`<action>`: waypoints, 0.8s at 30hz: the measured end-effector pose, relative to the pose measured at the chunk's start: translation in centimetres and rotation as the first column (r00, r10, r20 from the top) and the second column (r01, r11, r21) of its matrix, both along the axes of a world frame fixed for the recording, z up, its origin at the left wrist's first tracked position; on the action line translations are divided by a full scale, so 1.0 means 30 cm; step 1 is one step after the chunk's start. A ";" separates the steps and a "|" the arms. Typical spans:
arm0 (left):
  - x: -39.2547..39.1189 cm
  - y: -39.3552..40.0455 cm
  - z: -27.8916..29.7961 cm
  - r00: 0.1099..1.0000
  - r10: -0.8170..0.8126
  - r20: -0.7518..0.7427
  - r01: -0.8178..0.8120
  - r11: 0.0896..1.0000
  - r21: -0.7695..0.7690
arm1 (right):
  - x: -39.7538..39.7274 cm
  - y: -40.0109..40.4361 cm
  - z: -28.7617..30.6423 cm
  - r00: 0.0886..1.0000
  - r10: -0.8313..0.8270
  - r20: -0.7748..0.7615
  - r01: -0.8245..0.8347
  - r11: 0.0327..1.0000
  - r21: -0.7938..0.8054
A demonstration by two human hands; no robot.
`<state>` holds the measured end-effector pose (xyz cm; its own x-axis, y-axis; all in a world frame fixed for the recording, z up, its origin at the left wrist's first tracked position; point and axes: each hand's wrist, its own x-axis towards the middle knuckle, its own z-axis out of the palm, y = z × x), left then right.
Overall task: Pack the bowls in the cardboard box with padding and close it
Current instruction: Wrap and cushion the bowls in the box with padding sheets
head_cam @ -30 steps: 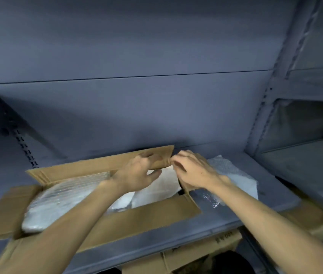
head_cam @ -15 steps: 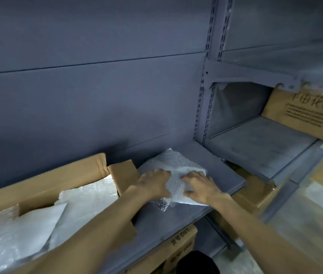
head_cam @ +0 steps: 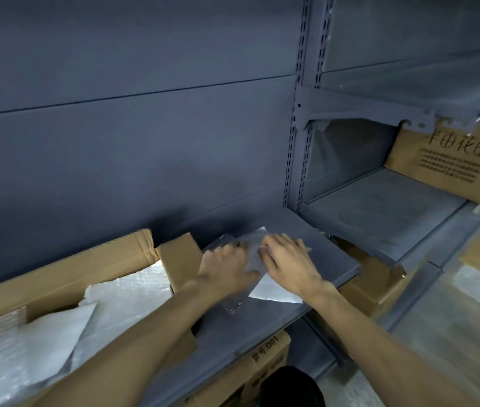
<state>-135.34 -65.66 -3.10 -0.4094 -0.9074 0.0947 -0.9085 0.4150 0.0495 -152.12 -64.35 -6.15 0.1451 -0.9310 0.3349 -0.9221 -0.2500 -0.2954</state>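
Note:
An open cardboard box (head_cam: 65,273) sits on the grey shelf at the left, its flaps up, with white bubble-wrap padding (head_cam: 57,327) filling the inside. No bowl shows; whatever lies under the padding is hidden. To the right of the box, a loose sheet of bubble wrap (head_cam: 271,290) lies on the shelf. My left hand (head_cam: 227,268) and my right hand (head_cam: 288,262) are both on this sheet, side by side, fingers curled into it near its far edge.
The grey shelf board (head_cam: 262,315) ends just right of my hands. A lower shelf bay (head_cam: 379,207) opens to the right, with a printed carton (head_cam: 453,165) on it. More cartons (head_cam: 262,359) stand beneath the shelf. An upright post (head_cam: 300,113) divides the bays.
Both hands left the box's right flap and moved right onto the loose bubble wrap. The view swung to the right. Since half a second ago the hands have shifted further up the sheet.

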 end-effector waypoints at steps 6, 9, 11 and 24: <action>0.160 0.048 0.318 0.975 -0.021 -0.222 -0.056 0.941 -0.334 | 0.160 0.081 0.327 0.992 0.116 0.058 -0.097 0.962 -0.256; 0.283 0.098 0.455 0.956 -0.047 -0.290 -0.081 0.906 -0.415 | 0.255 0.103 0.454 0.986 0.153 -0.068 -0.166 0.953 -0.253; 0.362 0.134 0.528 0.930 -0.089 -0.358 -0.095 0.879 -0.466 | 0.322 0.109 0.517 0.991 0.124 -0.054 -0.134 0.941 -0.311; 0.902 0.473 0.500 0.997 -0.062 0.051 0.081 0.816 -0.572 | 0.843 0.213 0.399 0.831 0.501 -0.240 -0.553 0.789 -0.267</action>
<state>-108.27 -51.46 11.89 -0.4818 -0.6608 0.5756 -0.8723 0.4240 -0.2435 -126.82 -57.97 5.82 0.6540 -0.5435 0.5261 -0.6450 -0.7641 0.0125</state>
